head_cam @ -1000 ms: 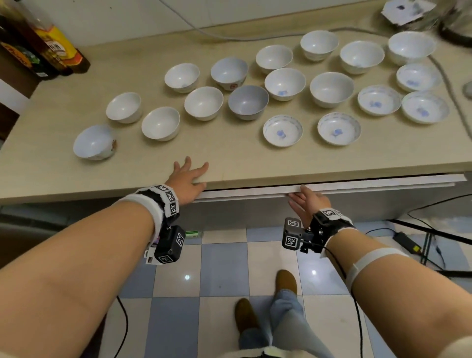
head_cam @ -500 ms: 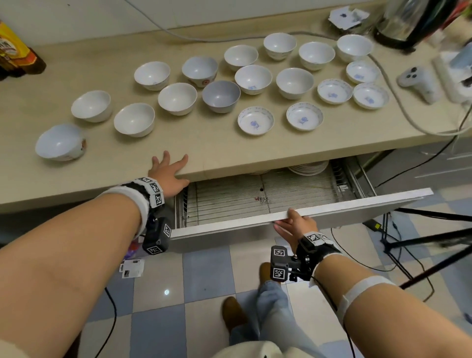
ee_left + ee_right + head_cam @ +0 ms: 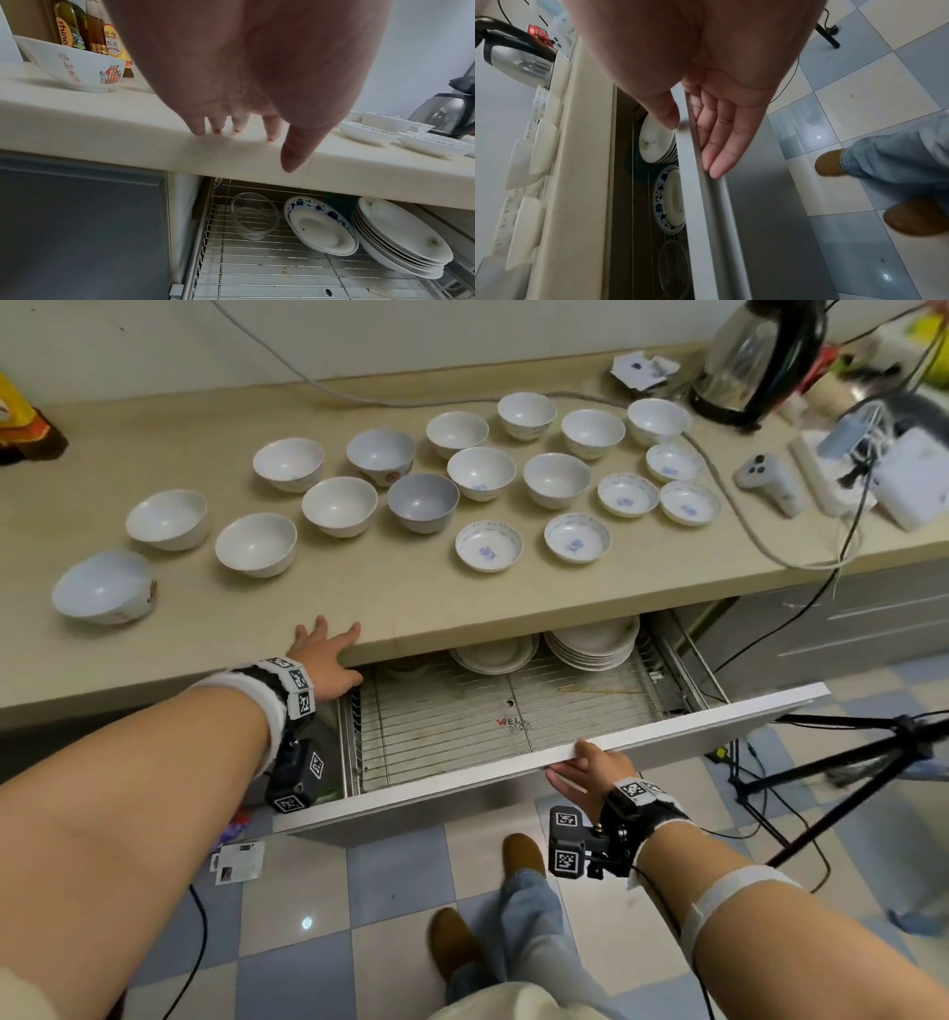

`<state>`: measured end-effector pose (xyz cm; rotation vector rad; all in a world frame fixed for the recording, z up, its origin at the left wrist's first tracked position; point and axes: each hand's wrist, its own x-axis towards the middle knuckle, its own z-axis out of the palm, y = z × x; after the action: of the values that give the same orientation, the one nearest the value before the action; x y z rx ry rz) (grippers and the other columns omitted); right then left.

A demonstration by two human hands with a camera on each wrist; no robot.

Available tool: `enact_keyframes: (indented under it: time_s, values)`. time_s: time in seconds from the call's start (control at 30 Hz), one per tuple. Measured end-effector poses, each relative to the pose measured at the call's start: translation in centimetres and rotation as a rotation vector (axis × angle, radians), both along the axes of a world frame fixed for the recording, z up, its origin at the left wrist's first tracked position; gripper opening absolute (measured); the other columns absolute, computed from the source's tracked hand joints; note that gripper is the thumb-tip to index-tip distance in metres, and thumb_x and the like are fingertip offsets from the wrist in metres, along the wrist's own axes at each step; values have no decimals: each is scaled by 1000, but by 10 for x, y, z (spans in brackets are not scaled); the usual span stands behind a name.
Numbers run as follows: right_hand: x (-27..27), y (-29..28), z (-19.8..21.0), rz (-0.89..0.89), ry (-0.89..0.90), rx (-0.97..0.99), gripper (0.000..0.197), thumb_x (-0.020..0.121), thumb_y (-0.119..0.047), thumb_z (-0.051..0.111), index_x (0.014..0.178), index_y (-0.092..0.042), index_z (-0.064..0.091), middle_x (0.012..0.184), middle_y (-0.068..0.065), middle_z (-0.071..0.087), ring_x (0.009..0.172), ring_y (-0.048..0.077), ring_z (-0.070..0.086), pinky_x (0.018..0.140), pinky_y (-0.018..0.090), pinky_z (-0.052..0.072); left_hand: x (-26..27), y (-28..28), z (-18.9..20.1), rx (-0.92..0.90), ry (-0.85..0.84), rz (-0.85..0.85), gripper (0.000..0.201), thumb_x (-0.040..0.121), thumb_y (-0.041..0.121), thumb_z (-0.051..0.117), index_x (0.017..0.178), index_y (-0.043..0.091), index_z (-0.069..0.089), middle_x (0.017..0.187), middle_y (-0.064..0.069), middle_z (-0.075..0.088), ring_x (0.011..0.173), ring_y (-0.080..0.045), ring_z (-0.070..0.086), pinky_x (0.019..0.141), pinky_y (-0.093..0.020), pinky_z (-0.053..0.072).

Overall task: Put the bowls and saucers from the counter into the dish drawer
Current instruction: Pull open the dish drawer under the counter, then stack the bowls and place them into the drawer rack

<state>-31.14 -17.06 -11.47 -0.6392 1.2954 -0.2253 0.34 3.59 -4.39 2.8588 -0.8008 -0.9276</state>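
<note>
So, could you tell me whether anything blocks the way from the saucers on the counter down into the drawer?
Nothing visible does. The drawer is pulled out, its front wire rack bare; plates and a glass bowl sit only at the back. The nearest saucer is just above.

Soft even light, blurred edges

Beige counter (image 3: 359,603) under my left hand (image 3: 323,654), white bowls (image 3: 255,544) all over it, one greyish-blue bowl (image 3: 422,502), white saucers (image 3: 488,545) with blue centre marks and dotted blue rims, leftmost bowl (image 3: 77,69) has red characters and a red figure on its side. My right hand (image 3: 590,767) is on the white drawer front (image 3: 667,731), inside a silver wire rack (image 3: 462,726), blue-flower-rimmed plate (image 3: 321,225), white plates (image 3: 401,235) with green sprigs, clear glass dish (image 3: 254,216); floor (image 3: 395,870) checked blue-grey and cream, brown shoes (image 3: 831,162), blue jeans (image 3: 898,150)
</note>
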Motion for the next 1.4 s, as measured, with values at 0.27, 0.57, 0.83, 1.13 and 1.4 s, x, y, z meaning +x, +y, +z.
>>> enact_keyframes:
  time_s: [0.27,0.57,0.83,1.13,1.4]
  values:
    - [4,-3,17,142,97,82,22,99,-13,48,107,7,51,87,27,71,90,36,74,67,41,60,-23,17,26,-84,100,41,63,96,34,57,154,29,33,168,-7,7,154,-30,7,124,-43,12]
    - [98,-5,98,788,250,-304,23,95,-3,43,74,-11,49,75,7,58,65,19,61,56,26,51,-11,58,78,-455,178,381,31,98,21,56,125,12,68,125,-12,64,110,-28,59,92,-36,51]
    - [252,36,145,901,43,-408,11,95,-8,51,99,-2,60,90,14,67,69,28,68,57,31,54,58,98,73,-546,206,715,11,96,18,55,99,14,64,94,-8,59,85,-27,58,69,-32,49]
    - [402,29,119,794,-15,-279,30,96,-21,52,117,0,51,111,17,65,81,30,73,63,35,62,145,142,49,-939,241,1541,52,98,36,54,135,1,41,115,-28,67,92,-38,70,78,-48,58]
    - [455,24,94,811,225,-442,73,70,-18,71,135,-2,44,114,19,70,107,36,65,101,45,50,181,166,30,-940,148,1434,41,96,2,39,137,-3,41,81,-22,64,64,-30,62,49,-35,57]
